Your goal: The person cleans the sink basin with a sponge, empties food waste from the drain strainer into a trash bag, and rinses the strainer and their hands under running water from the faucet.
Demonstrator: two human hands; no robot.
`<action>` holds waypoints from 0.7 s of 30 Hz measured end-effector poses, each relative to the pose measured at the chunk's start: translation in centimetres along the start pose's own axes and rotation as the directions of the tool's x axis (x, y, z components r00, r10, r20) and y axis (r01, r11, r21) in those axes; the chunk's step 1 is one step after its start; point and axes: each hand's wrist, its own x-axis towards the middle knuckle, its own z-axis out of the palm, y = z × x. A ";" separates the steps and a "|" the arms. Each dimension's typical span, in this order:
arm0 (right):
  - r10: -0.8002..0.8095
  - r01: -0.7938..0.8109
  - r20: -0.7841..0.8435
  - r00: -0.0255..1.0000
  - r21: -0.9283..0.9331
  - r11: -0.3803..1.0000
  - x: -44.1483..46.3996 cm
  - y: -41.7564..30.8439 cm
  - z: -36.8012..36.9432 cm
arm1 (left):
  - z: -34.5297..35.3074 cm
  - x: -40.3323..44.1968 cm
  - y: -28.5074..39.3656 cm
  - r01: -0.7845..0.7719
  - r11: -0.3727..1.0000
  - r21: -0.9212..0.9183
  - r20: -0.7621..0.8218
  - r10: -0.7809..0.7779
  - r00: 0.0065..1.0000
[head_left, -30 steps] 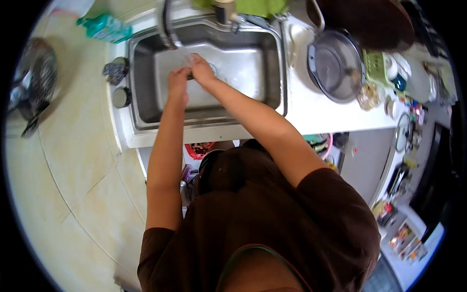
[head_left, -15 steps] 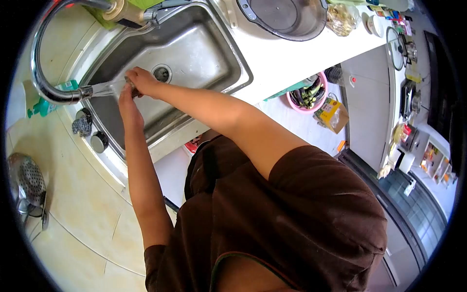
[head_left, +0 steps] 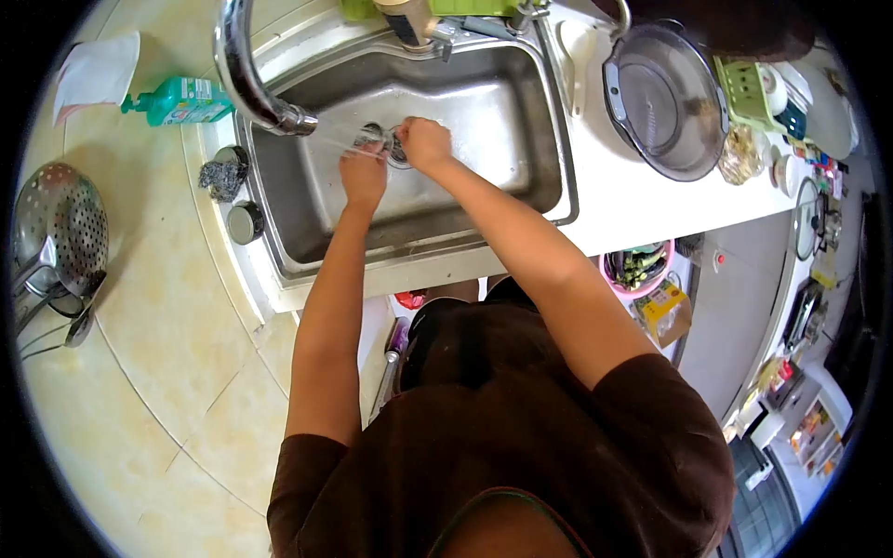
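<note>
Both hands are low in the steel sink (head_left: pixel 502 172), by the drain (head_left: pixel 400 153). My left hand (head_left: pixel 363 177) is closed on a small dark, shiny thing (head_left: pixel 370 133) that I cannot make out, under a thin stream of water (head_left: pixel 339 135) from the tap (head_left: pixel 296 120). Just to its right, apart from it, my right hand (head_left: pixel 426 144) is curled into a fist at the drain's edge. What lies inside those fingers, if anything, is hidden.
On the sink's left rim are a steel wool scourer (head_left: pixel 223 179) and a round dark-topped jar (head_left: pixel 246 223). A green soap bottle (head_left: pixel 191 100) and a perforated ladle (head_left: pixel 70 219) lie farther left. A grey basin (head_left: pixel 665 102) stands on the right counter.
The view has shifted, and the sink now sits farther right and lower in it. My hands, earlier together under the tap, have separated and sit nearer the drain.
</note>
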 end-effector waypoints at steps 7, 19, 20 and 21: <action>0.000 0.005 -0.099 0.995 0.051 0.999 -1.2 2.6 0.6 | 7.6 -1.2 -0.7 0.061 0.994 -0.091 0.077 -0.054 0.996; 0.074 -0.484 0.500 0.863 0.859 -0.167 0.0 -5.4 1.4 | 4.4 1.8 -1.0 0.164 -0.737 -0.656 0.687 -0.492 0.535; 0.067 -0.481 0.510 0.858 0.842 -0.244 -0.3 -6.4 1.3 | 3.6 1.9 -1.1 0.184 -0.755 -0.630 0.674 -0.413 0.613; 0.060 -0.475 0.518 0.853 0.820 -0.320 -0.3 -6.7 1.5 | 3.0 1.9 -1.3 0.206 -0.770 -0.604 0.652 -0.328 0.684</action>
